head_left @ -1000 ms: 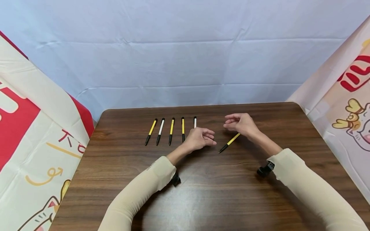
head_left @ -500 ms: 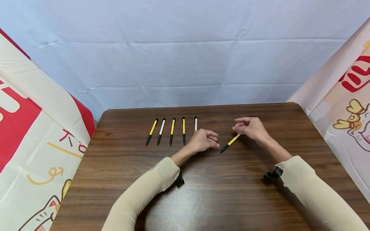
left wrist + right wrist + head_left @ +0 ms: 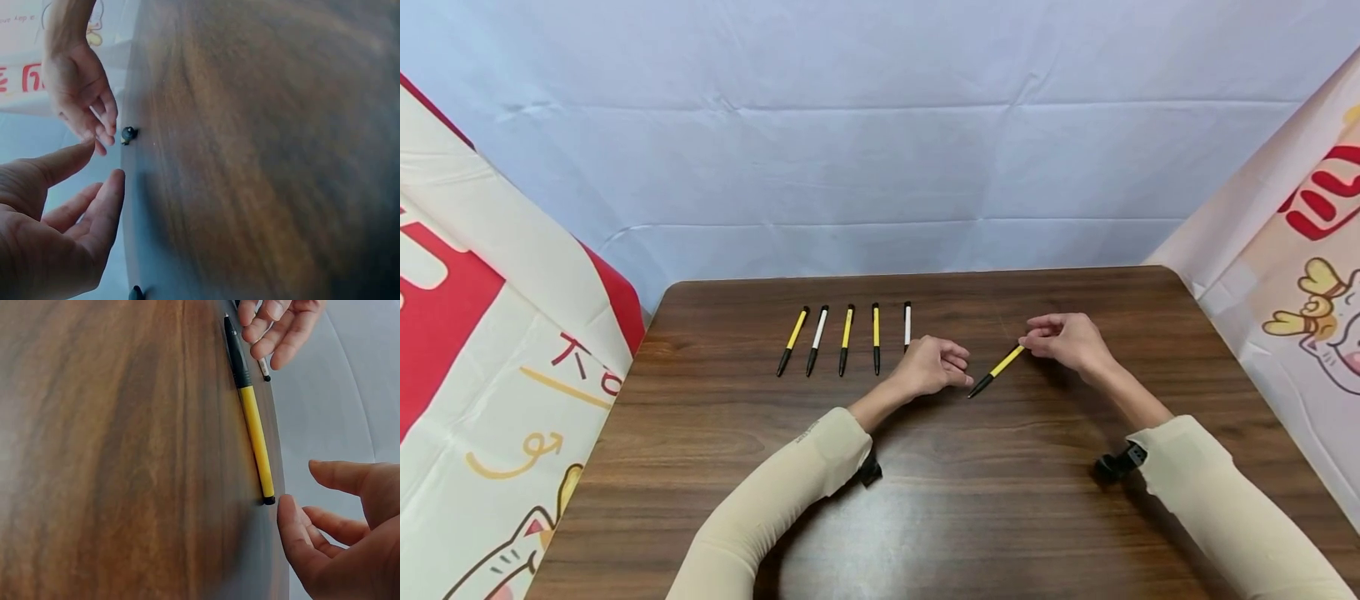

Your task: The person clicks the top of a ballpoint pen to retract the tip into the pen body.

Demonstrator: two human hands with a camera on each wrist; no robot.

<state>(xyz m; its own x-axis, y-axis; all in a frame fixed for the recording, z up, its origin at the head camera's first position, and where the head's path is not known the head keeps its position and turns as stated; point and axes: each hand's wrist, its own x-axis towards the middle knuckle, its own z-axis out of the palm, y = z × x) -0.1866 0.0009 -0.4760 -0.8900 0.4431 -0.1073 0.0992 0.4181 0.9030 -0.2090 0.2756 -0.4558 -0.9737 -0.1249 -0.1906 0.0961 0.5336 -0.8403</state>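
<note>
A yellow pen with a black grip (image 3: 1000,367) lies slanted on the table between my hands. Just past its far end is my right hand (image 3: 1067,340), thumb and fingers spread apart; in the right wrist view the fingertips are close to the pen's black end cap, and I cannot tell whether they touch it. My left hand (image 3: 934,367) hovers near the pen's tip with relaxed fingers and holds nothing. It partly covers a white pen (image 3: 907,323), the rightmost of a row.
To the left in that row lie a yellow pen (image 3: 876,337), another yellow pen (image 3: 846,340), a white pen (image 3: 817,340) and an outermost yellow pen (image 3: 792,340). All rest on the brown wooden table (image 3: 925,517), with a pale cloth (image 3: 880,167) behind it.
My right hand has moved right and toward me, down to the far end of the slanted pen. My left hand has shifted slightly right. The pens stay in place.
</note>
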